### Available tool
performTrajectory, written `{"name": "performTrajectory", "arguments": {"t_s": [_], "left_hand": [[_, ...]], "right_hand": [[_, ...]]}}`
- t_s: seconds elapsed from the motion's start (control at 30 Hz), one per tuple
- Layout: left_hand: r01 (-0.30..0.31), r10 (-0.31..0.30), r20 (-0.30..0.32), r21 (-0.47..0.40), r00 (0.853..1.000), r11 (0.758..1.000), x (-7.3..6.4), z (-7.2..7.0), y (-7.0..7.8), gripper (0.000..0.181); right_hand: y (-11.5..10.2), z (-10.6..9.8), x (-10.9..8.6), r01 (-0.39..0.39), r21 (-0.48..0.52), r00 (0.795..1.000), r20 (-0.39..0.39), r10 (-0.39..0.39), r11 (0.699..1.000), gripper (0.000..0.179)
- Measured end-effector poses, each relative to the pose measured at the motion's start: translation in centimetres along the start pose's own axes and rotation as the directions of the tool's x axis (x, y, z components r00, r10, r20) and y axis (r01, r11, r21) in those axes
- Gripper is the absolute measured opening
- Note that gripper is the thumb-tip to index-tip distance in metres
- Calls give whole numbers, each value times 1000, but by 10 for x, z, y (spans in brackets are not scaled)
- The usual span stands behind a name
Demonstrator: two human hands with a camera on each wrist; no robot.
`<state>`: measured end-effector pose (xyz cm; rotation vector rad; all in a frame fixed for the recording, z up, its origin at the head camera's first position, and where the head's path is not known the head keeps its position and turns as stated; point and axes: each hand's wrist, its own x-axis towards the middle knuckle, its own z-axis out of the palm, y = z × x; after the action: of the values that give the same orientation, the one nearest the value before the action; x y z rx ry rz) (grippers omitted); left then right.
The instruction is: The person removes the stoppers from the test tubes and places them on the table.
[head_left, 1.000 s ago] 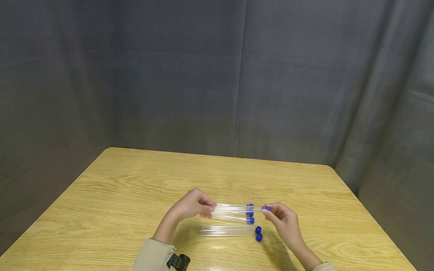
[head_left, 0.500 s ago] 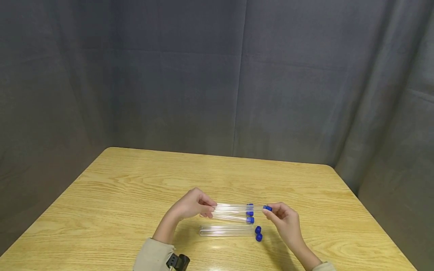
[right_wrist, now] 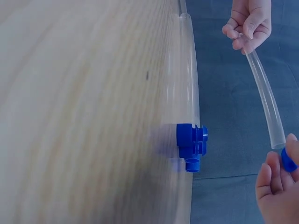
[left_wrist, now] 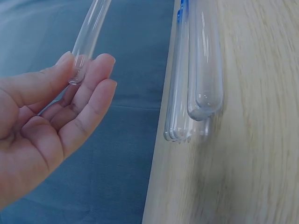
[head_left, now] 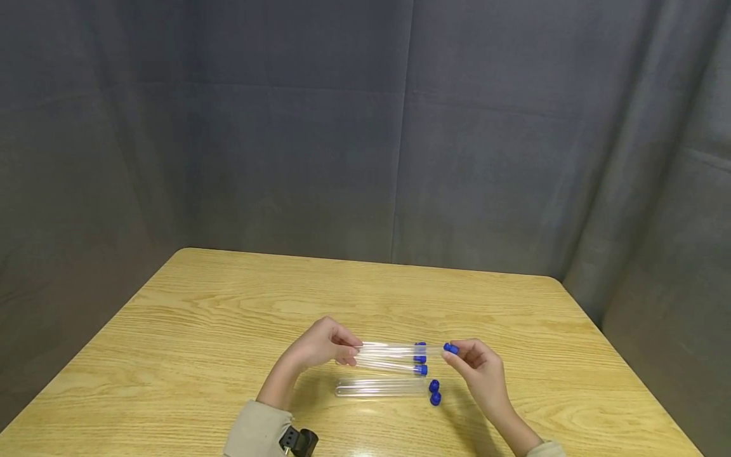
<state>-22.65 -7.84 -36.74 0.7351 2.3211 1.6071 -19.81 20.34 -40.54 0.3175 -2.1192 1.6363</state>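
My left hand (head_left: 322, 344) pinches the rounded end of a clear test tube (head_left: 394, 350) between thumb and fingers, also plain in the left wrist view. The tube lies roughly level above the table, its open end to the right. At that mouth my right hand (head_left: 481, 374) pinches a blue cap (head_left: 451, 348). In the right wrist view this cap (right_wrist: 288, 160) sits right by the tube's mouth, tilted to it; contact cannot be told. Below the held tube lie several tubes with blue caps (head_left: 421, 370) on their right ends.
Nearer the front, uncapped tubes (head_left: 379, 388) lie side by side on the wooden table (head_left: 228, 292). Two loose blue caps (head_left: 435, 398) rest just right of their mouths. A dark grey curtain (head_left: 297, 158) hangs behind and beside the table.
The blue cap in my right fingers has shifted slightly right at the tube's mouth and looks turned. My left hand keeps its hold, nearly still.
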Motion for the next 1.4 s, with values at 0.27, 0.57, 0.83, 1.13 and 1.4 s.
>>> {"name": "performTrajectory", "arguments": {"t_s": [0.27, 0.57, 0.83, 1.13, 1.4], "left_hand": [[31, -31, -20, 11, 999, 999, 1, 0, -3, 17], [76, -74, -32, 44, 997, 996, 0, 1, -3, 13], [73, -72, -23, 53, 997, 996, 0, 1, -7, 14], [92, -90, -22, 79, 996, 993, -1, 2, -10, 11], [99, -97, -26, 91, 995, 991, -2, 2, -11, 10]], "right_hand": [[2, -1, 1, 4, 1, 1000, -14, -4, 1000, 15], [3, -2, 2, 19, -66, 999, -35, -22, 998, 13], [5, -4, 1, -52, -73, 998, -34, 49, 996, 13], [6, -4, 0, -103, -29, 994, -33, 102, 994, 15], [4, -4, -1, -87, -13, 996, -16, 86, 996, 15]]}}
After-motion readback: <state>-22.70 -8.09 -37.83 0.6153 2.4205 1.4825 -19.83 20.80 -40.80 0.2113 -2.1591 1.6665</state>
